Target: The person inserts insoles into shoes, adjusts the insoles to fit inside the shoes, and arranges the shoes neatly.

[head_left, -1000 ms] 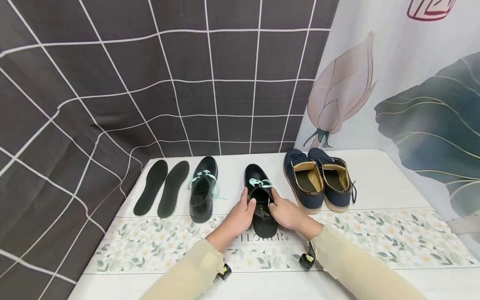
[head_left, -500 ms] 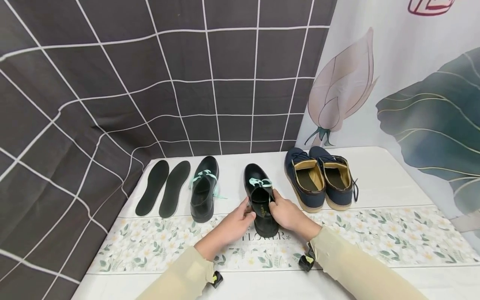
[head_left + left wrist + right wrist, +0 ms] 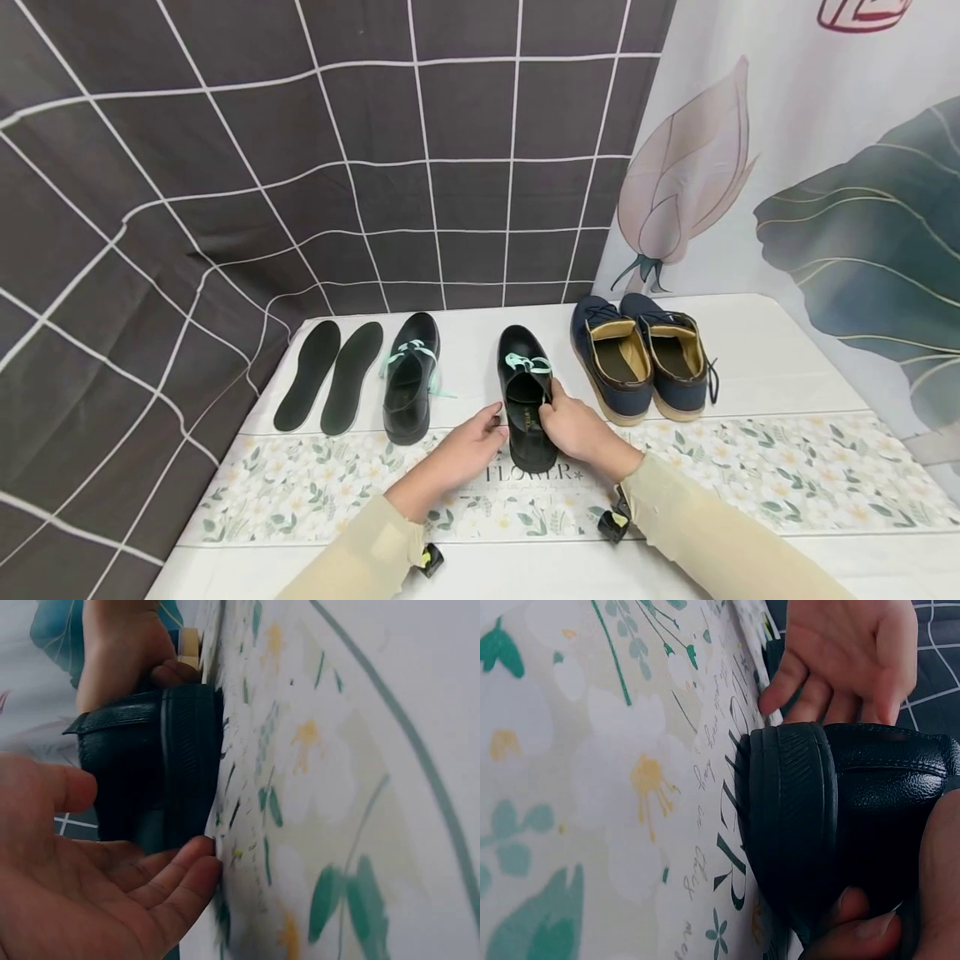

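A black lace-up shoe (image 3: 531,454) with mint-green laces sits at the middle of the table, toe pointing away, a dark insole with gold lettering inside. My right hand (image 3: 581,429) grips its right side, thumb inside the opening; in the right wrist view the fingers (image 3: 859,934) lie low against the outer side. Left of the shoe, my left hand (image 3: 468,450) has loosely bent fingers and holds nothing. The left wrist view has its fingers (image 3: 180,881) close to the shoe's heel (image 3: 187,757); whether they touch is unclear.
A matching black shoe (image 3: 407,400) with loose mint laces stands to the left. Beyond it lie two dark insoles, one (image 3: 307,375) at the far left and another (image 3: 351,379) beside it. Two navy shoes (image 3: 630,392) with tan linings stand at the right. A dark gridded cloth (image 3: 465,192) hangs behind.
My left hand has let go of the shoe's left side and drawn back slightly left. The shoe's toe has swung a little right, with the right hand still holding it.
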`<state>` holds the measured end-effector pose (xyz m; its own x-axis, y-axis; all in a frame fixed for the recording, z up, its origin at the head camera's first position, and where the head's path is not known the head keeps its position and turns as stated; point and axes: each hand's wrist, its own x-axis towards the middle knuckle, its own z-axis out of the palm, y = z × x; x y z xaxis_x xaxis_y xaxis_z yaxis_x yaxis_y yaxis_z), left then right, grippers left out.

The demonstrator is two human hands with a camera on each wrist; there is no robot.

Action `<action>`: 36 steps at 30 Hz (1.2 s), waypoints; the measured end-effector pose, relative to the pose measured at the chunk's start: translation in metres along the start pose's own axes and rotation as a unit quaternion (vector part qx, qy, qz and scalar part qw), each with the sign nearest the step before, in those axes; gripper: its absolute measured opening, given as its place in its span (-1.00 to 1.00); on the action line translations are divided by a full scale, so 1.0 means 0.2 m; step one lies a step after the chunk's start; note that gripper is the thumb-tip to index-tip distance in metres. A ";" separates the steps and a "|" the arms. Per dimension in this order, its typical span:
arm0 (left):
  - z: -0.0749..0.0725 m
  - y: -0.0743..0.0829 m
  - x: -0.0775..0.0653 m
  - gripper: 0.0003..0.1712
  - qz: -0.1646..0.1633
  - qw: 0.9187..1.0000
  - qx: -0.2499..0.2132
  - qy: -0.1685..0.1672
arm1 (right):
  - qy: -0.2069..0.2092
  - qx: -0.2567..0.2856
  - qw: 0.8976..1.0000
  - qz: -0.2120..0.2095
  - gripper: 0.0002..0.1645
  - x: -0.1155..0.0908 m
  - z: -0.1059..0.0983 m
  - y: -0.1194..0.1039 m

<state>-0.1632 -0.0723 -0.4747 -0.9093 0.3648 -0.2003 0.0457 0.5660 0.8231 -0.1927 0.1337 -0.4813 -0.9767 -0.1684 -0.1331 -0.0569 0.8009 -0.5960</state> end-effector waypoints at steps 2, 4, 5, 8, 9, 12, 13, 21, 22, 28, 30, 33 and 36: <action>-0.02 0.00 -0.02 -0.36 0.002 1.000 0.007 0.007 | -0.003 -0.005 1.000 0.002 -0.25 0.00 0.00 0.01; -0.04 0.00 -0.05 -0.40 0.008 1.000 0.011 0.013 | -0.007 -0.009 1.000 0.002 -0.23 0.00 0.00 0.01; -0.05 0.00 -0.07 -0.42 0.012 1.000 0.013 0.017 | -0.009 -0.011 1.000 0.001 -0.23 0.00 0.00 0.01; -0.10 0.00 -0.11 -0.48 0.024 0.999 0.025 0.032 | -0.013 -0.010 1.000 -0.001 -0.24 0.00 0.00 0.02; -0.11 0.01 -0.13 -0.50 0.030 0.998 0.029 0.037 | -0.015 -0.010 1.000 -0.002 -0.24 0.00 0.00 0.02; -0.16 0.01 -0.17 -0.56 0.043 0.997 0.040 0.055 | -0.014 -0.005 1.000 -0.005 -0.25 0.00 0.00 0.01; -0.18 0.01 -0.18 -0.59 0.045 0.996 0.039 0.063 | -0.015 -0.005 1.000 -0.006 -0.25 0.00 0.00 0.01; -0.38 0.01 -0.26 -0.75 0.037 0.984 0.008 0.176 | -0.010 -0.002 1.000 -0.009 -0.25 0.00 -0.01 0.01; -0.41 0.01 -0.25 -0.75 0.039 0.982 0.002 0.185 | -0.008 -0.003 1.000 -0.009 -0.25 0.00 -0.01 0.01; -0.59 -0.08 -0.23 -0.69 0.053 0.972 -0.005 0.227 | -0.001 -0.008 1.000 -0.013 -0.27 -0.01 0.01 0.01; -0.64 -0.11 -0.25 -0.68 0.047 0.971 -0.010 0.233 | -0.003 -0.009 1.000 -0.017 -0.27 -0.01 0.01 0.01; -0.69 -0.14 -0.27 -0.68 0.036 0.971 0.000 0.237 | -0.006 -0.012 1.000 -0.017 -0.26 -0.01 0.01 0.00; -0.73 -0.18 -0.25 -0.66 0.018 0.971 0.029 0.237 | -0.003 -0.014 1.000 -0.013 -0.26 -0.01 0.00 0.01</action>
<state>-0.1795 -0.2186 -0.4180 -0.9942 0.0124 0.1072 0.0928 0.6054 0.7905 -0.1906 0.1356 -0.4808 -0.9738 -0.1917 -0.1226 -0.0871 0.8117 -0.5776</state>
